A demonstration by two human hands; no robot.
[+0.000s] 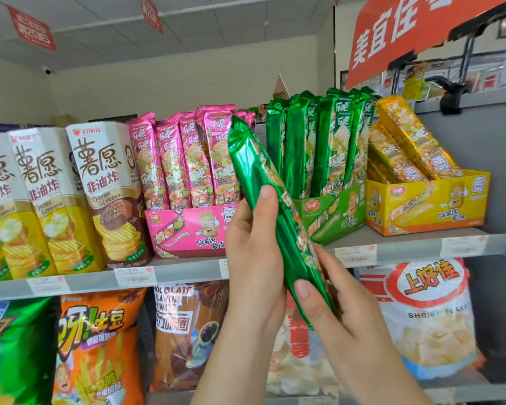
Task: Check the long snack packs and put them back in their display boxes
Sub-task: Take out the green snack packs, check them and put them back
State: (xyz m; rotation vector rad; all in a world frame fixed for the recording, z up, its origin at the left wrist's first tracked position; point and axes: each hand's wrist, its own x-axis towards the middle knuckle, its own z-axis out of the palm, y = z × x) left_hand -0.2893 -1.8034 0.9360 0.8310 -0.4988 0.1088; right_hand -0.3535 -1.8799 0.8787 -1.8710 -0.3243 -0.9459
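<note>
I hold one long green snack pack point(263, 185) tilted in front of the shelf, its top leaning left. My left hand point(254, 247) grips its middle with the thumb on the front. My right hand point(327, 299) grips its lower end, thumb on the foil. Behind it stand three display boxes: a pink box point(187, 229) of pink packs, a green box point(336, 217) of upright green packs point(319, 147), and a yellow box point(427, 206) with yellow packs leaning back.
Tall chip cartons point(41, 200) stand left of the pink box on the same shelf point(187, 270). Bagged snacks fill the shelf below, among them an orange bag point(97, 346) and a shrimp flakes bag point(430, 314). A red sign point(415, 27) and a black clip point(450, 95) hang at the upper right.
</note>
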